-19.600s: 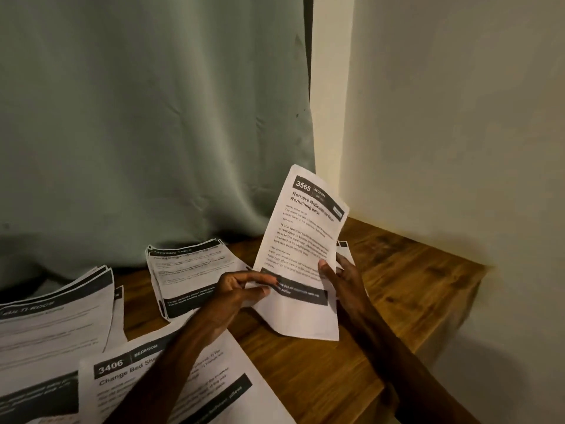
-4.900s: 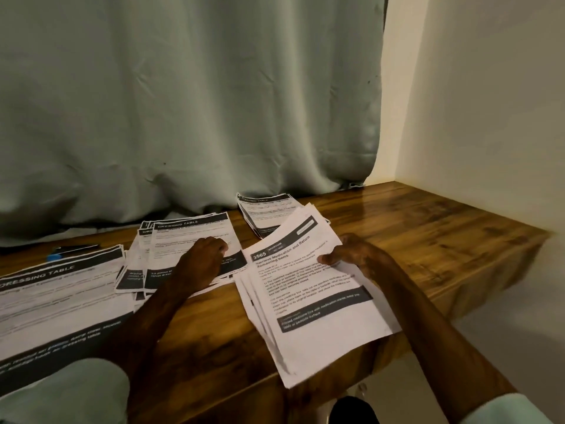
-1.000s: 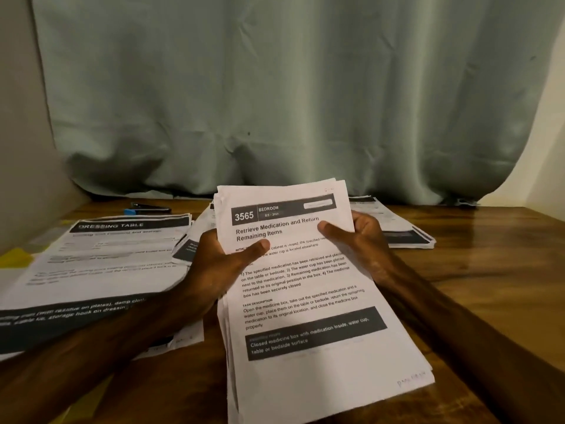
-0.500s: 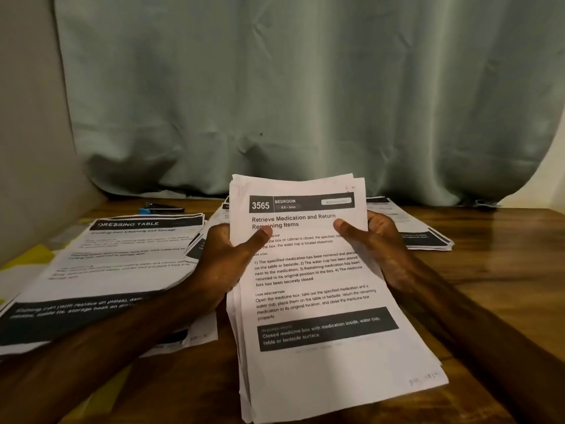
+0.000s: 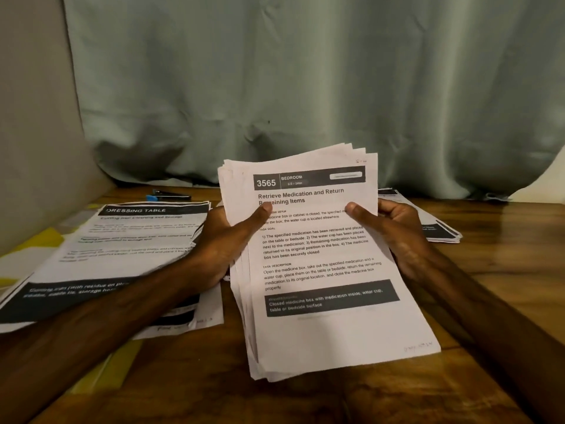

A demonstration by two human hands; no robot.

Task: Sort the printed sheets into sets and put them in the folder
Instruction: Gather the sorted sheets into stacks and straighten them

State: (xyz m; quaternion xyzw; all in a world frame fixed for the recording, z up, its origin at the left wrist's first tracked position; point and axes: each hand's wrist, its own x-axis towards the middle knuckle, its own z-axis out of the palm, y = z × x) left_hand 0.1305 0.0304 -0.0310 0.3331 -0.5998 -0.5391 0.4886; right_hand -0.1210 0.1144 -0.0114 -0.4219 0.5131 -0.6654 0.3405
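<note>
Pale green curtain point(image 5: 305, 87) filled the back from 10 to 2 o'clock. Wooden table point(image 5: 489, 270) ran beneath it. Large pile headed "Dressing Table" point(image 5: 122, 246) lay flat at 9 o'clock, partly over something yellow; could not tell whether that was the folder. The stack of sheets numbered 3565 point(image 5: 321, 270) stood near centre, tilted back, lower edge apparently on the table, upper corners fanned and uneven. A smaller pile point(image 5: 434, 231) lay at 3 o'clock, behind the right wrist. Left hand point(image 5: 223, 240) was clamped on the stack's left edge, thumb across the print; right hand point(image 5: 394, 231) gripped the right edge the same way. Small blue-and-black object point(image 5: 168, 195) sat at 10 o'clock by the curtain hem. Judgement: the stack is light, limp and slippery sheet to sheet; best held at both long edges and tapped square before filing.
</note>
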